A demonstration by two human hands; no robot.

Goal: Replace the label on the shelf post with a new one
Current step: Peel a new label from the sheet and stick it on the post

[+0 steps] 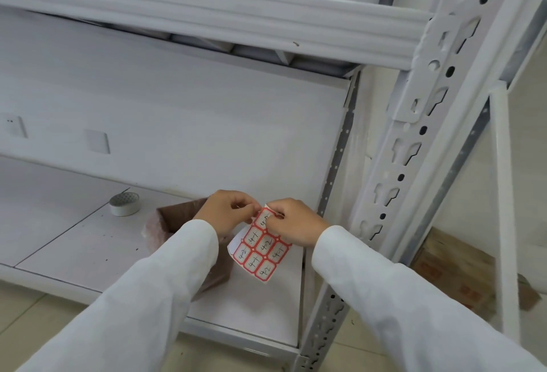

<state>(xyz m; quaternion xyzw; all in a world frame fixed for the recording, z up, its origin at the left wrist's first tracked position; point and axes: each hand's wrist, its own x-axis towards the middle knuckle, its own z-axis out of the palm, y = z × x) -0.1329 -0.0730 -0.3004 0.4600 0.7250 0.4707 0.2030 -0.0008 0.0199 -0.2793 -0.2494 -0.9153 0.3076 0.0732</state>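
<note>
Step in hand: While both hands work at the top edge of the label sheet (260,249), a new label appears to be in the course of being peeled from its backing; no label, old or new, can be made out on the shelf post (414,123).
Left hand (228,213): fingers curled, fingertips pinching at the upper corner of the sheet, apparently lifting one sticker.
Right hand (296,222): fingers curled over the top of the sheet, gripping it and holding it steady.
Label sheet: red-bordered stickers in a grid, handwritten "4-1" and "4-2"; held in the air above the lower shelf board (74,241), just left of the post and apart from it.
Next move, as judged: the freed sticker needs carrying to the right to the perforated post and pressing flat on a bare strip between the slots; care is needed that it does not fold on itself.
Surface: a white shelf board with a seam line and a few dark specks.
Nearby items: a roll of tape (124,203) lies flat well to the left; a brown cardboard box (165,223), open-topped, sits beneath the left forearm.
Room: white metal racking with an upper beam (207,16), a pale wall behind with two wall plates, tiled floor, and flattened cardboard (450,271) beyond the post.
</note>
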